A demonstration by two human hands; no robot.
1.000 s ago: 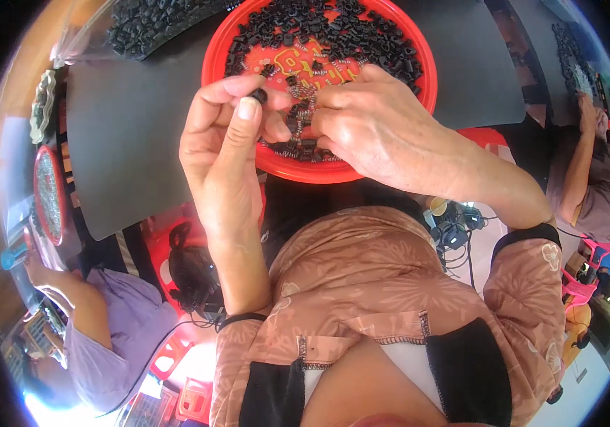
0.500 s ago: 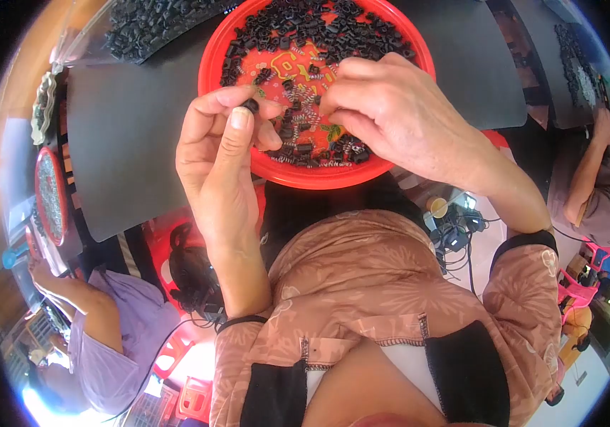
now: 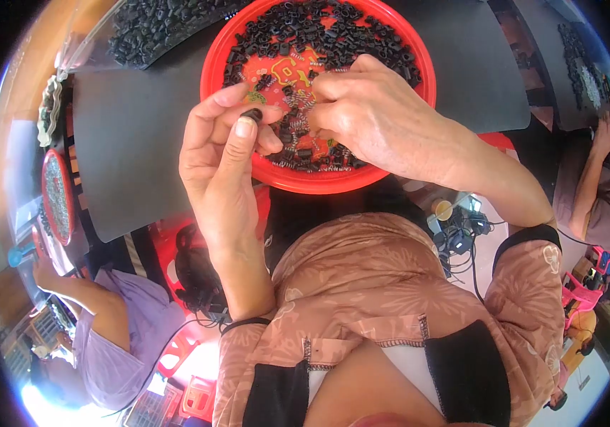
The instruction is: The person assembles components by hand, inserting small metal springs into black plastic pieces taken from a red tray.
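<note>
A red round tray [image 3: 214,55] holds many small black plastic parts [image 3: 319,32] and little metal springs [image 3: 298,132]. My left hand [image 3: 219,164] is raised at the tray's near left edge and pinches one small black part [image 3: 252,114] between thumb and fingers. My right hand [image 3: 380,121] reaches into the tray beside it, fingertips pinched together at the springs; what they hold is too small to tell.
The tray lies on a dark grey table [image 3: 134,142]. A clear bag of black parts [image 3: 155,28] lies at the far left. Another red tray [image 3: 56,196] is at the left edge, where a person in purple [image 3: 106,334] works. Another person [image 3: 597,185] sits right.
My right hand lifted off the springs, then came back down toward my left hand. My left hand kept its black part and barely moved.
</note>
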